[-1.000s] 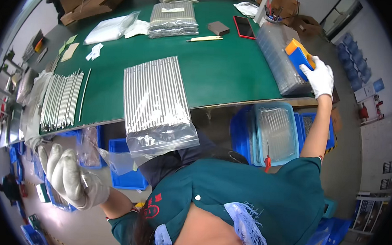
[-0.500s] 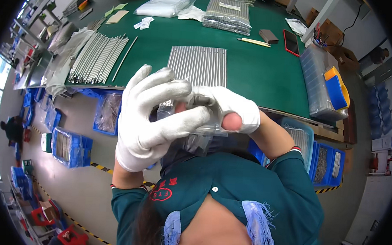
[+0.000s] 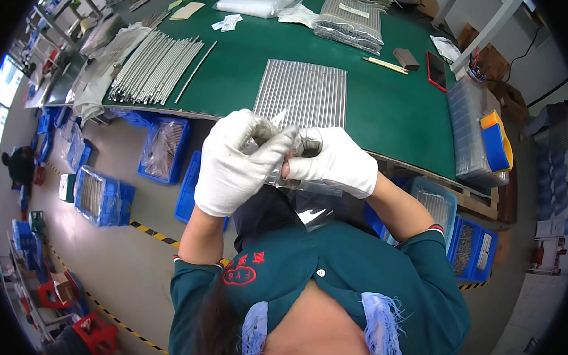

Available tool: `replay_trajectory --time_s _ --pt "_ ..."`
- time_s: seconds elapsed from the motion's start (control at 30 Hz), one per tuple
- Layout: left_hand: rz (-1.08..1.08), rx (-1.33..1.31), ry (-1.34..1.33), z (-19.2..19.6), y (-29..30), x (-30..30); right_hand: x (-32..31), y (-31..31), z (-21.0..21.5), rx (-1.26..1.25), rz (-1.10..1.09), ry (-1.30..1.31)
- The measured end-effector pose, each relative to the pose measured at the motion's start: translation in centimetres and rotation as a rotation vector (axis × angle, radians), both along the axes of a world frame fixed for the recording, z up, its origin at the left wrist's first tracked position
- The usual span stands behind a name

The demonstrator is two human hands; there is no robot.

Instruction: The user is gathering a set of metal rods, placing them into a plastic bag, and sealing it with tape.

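A flat row of silvery metal rods [image 3: 304, 92] lies at the table's near edge, seemingly inside a clear plastic bag. At its near end, the loose mouth of the plastic bag [image 3: 314, 208] hangs over the edge toward my lap. My left hand [image 3: 238, 162], in a white glove, pinches the film with thumb and fingers together. Close beside it, my right hand [image 3: 333, 161] is closed on the same film; its bare thumb tip pokes out of the white glove. The fingertips of both hands nearly meet, and the exact grip between them is partly hidden.
Loose rods [image 3: 155, 68] lie on the left of the green table [image 3: 390, 119], with one single rod [image 3: 196, 72] apart. Bagged rods [image 3: 350, 20] and a white plastic pack [image 3: 258, 1] sit at the back. A phone [image 3: 436, 71] and a tape dispenser [image 3: 495, 140] are on the right.
My left hand has gone from spread fingers to a pinch on the film beside my right hand. My right thumb has pressed inward. The whole view has shifted slightly.
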State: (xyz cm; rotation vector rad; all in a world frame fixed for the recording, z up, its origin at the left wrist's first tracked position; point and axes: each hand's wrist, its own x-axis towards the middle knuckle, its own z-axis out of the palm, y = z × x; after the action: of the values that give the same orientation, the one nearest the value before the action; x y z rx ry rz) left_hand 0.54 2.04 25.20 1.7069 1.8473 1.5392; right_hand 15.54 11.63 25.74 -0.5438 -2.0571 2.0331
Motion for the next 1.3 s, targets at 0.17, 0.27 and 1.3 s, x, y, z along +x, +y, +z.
replay_trajectory --time_s 0.17,0.27,1.3 --pt "0.170 0.101 -0.391 -0.1 -0.6 -0.8 2.1 2.0 -2.5 -0.234 0.433 0.163" --pt "0.338 0.158 -0.549 -1.0 -1.0 -2.7 4.2 2.3 -3.6 0.093 0.532 0.052" --pt "0.442 -0.157 -1.079 -15.3 -4.6 -4.2 13.6 1.0 -8.7 -0.219 -0.265 -0.350"
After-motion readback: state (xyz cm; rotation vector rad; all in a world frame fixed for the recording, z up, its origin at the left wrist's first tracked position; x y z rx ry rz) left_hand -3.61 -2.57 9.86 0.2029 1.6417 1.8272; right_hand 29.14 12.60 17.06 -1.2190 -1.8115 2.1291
